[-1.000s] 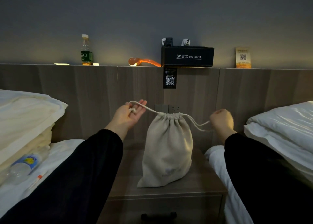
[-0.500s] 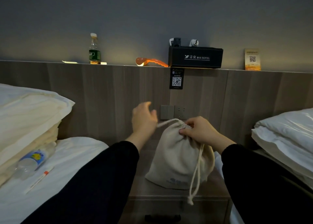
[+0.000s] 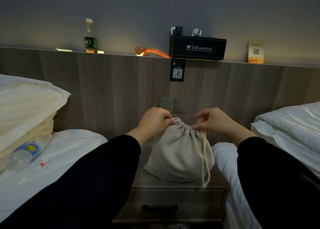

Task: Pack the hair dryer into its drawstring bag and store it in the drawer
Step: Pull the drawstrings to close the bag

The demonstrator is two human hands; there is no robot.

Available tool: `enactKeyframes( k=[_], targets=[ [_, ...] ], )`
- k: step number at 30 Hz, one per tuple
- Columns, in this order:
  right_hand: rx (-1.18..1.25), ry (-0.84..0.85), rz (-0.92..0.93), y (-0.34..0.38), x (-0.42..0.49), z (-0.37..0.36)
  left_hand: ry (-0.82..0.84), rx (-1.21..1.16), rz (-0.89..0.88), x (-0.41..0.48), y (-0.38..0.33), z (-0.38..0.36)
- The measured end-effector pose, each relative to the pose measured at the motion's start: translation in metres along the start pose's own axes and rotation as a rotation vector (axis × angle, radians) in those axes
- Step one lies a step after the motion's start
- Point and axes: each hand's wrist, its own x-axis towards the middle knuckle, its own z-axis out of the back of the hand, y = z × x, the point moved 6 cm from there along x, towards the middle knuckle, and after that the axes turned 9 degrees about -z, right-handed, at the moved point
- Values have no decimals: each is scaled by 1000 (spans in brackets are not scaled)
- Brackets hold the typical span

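Drawstring bag [image 3: 178, 152]: beige cloth, bulging, upright on the nightstand [image 3: 220, 183] between two beds; mouth gathered shut, cord [image 3: 205, 161] hanging loose down its right side. Hair dryer — not visible, presumably inside.

Left hand [image 3: 154, 120]: clenched on the left of the gathered neck, pinching cloth or cord end.

Right hand [image 3: 213, 120]: fingertips pinching the right of the neck, other fingers lifted.

Drawer [image 3: 174, 204]: below the top, closed, dark handle [image 3: 160, 207] untouched.

Status: packing and cinching appear done — possibly a knot left; remaining are opening the drawer, placing the bag, closing.
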Motion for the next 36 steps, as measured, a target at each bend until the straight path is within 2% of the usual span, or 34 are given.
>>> enactKeyframes(
  k=[3,5,7,11,13,15,20,21,23,25,27,28,30,32,34,36],
  targets=[
    [-61,97,-29,-4,-9,-8,-78,-30,79,-2,7,6],
    [-113,60,-8,-2,-11,-9,-110,-70,121,-2,11,9],
    [-75,-49,23,-3,-10,-3,-124,-145,131,-3,11,12],
    [298,-198,45,-4,-11,9,-177,-229,134,-5,8,24],
    [556,-223,-38,-10,-6,6,-179,-179,129,-4,8,28],
    [666,-277,-119,-18,1,4,-163,-120,132,-3,12,31],
    [512,-427,-201,-23,0,3,-130,-60,189,-12,31,39],
    [534,-405,-203,-21,0,-1,-121,-89,210,-14,35,39],
    [754,-258,-230,-14,2,-15,-103,-213,260,-16,41,34],
    [1017,-87,-260,-5,1,-25,-127,-482,376,-20,45,21],
    [1105,-16,-273,2,-3,-29,-144,-775,558,-28,46,3],
    [1123,1,-279,4,-4,-31,-124,-814,603,-31,44,-5],
    [1184,28,-307,2,-5,-36,-95,-567,543,-34,40,-6],
    [1278,41,-354,-6,-3,-43,-190,-320,386,-40,28,5],
    [1406,76,-406,-13,-2,-50,-268,-286,115,-48,8,9],
    [1500,115,-437,-19,1,-56,-125,-378,-44,-56,-5,-7]
  ],
)
